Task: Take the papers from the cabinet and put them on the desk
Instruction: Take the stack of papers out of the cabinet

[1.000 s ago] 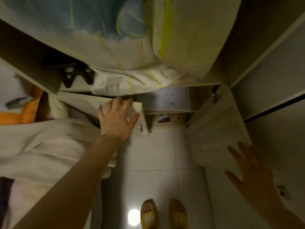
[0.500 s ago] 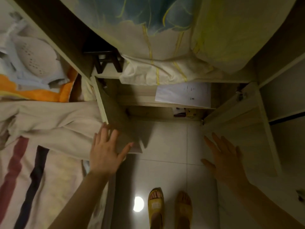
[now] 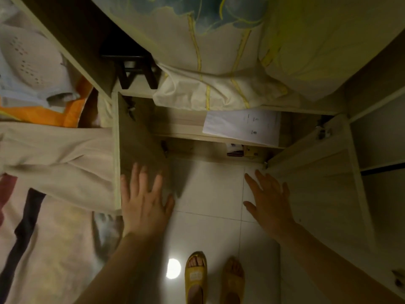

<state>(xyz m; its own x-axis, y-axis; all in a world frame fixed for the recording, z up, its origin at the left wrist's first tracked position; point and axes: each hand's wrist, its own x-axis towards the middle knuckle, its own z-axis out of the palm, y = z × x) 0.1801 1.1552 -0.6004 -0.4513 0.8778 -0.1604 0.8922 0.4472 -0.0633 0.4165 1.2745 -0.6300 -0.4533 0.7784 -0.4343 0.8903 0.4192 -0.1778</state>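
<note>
Far to the left of the cabinet [image 3: 219, 137], striped and orange-patched bedding [image 3: 43, 150] lay heaped, with a pale perforated item on top of it, too blurred to name. Just right of that bedding, the cabinet's left door [image 3: 135, 145] stood swung open, its pale edge facing the camera. The left hand [image 3: 144, 205] lay flat near that door's lower corner, fingers spread wide, gripping nothing; whether the palm actually touched the panel could not be told. Above the door, a small dark stool-like frame [image 3: 135, 73] sat on the shelf over the cabinet, beside a cream pillow or quilt with yellow lines and a blue-green print [image 3: 208, 62] that bulged out over the cabinet's opening.

Inside the cabinet, on its upper shelf toward the right side, lay the papers [image 3: 241, 127], a white sheet with a few small printed marks, flat and untouched. Below them, on the cabinet's lower level, a few small boxes or packets [image 3: 241, 151] showed dimly. Before the cabinet, on the white tiled floor [image 3: 208, 194], stood two feet in yellow sandals [image 3: 195, 275]. The right hand [image 3: 269, 202] hovered with fingers spread and empty, near the inner face of the cabinet's open right door [image 3: 317, 172].
</note>
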